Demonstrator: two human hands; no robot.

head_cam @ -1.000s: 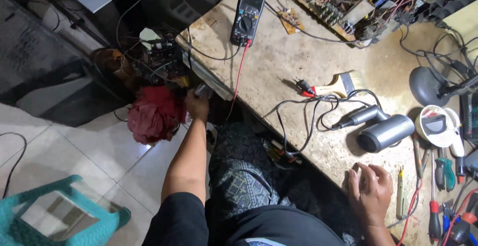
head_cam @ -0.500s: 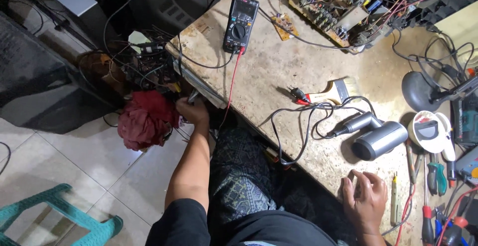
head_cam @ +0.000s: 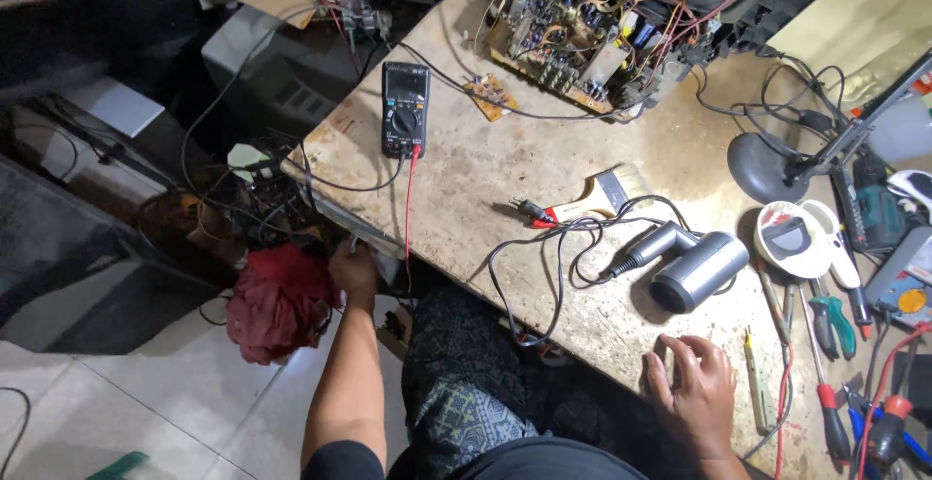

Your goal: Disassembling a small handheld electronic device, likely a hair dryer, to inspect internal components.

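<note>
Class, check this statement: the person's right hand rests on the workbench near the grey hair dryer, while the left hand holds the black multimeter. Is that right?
Not quite. The head view shows the left hand below the workbench edge beside a red cloth; the black multimeter lies untouched on top. The right hand does rest near the grey hair dryer.

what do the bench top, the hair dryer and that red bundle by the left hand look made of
Bench top: looks like stone or terrazzo, matte, judging by its speckled, stained beige surface; could be laminate.
Hair dryer: apparently moulded plastic, smooth dark grey with a soft sheen along the barrel.
Red bundle: cloth, by its crumpled folds and dull surface; it sits beside the left hand, below the bench edge.
</note>
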